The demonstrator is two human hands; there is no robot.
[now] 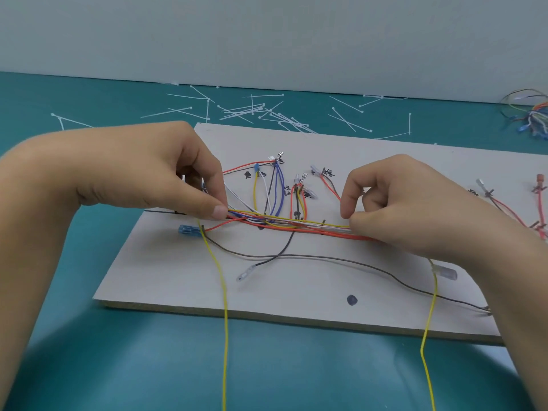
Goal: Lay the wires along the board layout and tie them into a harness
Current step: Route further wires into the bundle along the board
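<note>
1. Head view, nearest: teal table [89,366]. Two yellow wires, L one [224,292] and R one [430,321], hang off the near edge of the board [178,280] toward the camera.
2. The board is a pale flat panel lying on the table, w/ a dark dot [352,300] near its front edge.
3. A black wire [326,258] snakes loose across the board's near half. A small clear terminal [244,274] lies just L of centre, and a bigger clear sleeve [446,273] sits at the R yellow wire's top end.
4. A blue terminal [186,230] lies on the board just below the left hand.
5. Mid-board: the wire bundle [290,225] (red, yellow, blue, white strands) runs L-R along a drawn black line, stretched between both hands.
6. The left hand [154,173] pinches the bundle's L end between thumb and fingertips.
7. The right hand [400,203], fingers curled, pinches the bundle's R end.
8. Behind the bundle, branch wires [277,188] loop up to handwritten marks and end in small terminals. More red branches lie at far R.
9. Beyond the board, white cable ties [252,111] are scattered on the table.
10. Far R corner: a tangle of spare wires [530,114].
11. Rearmost: a pale wall [267,40].
</note>
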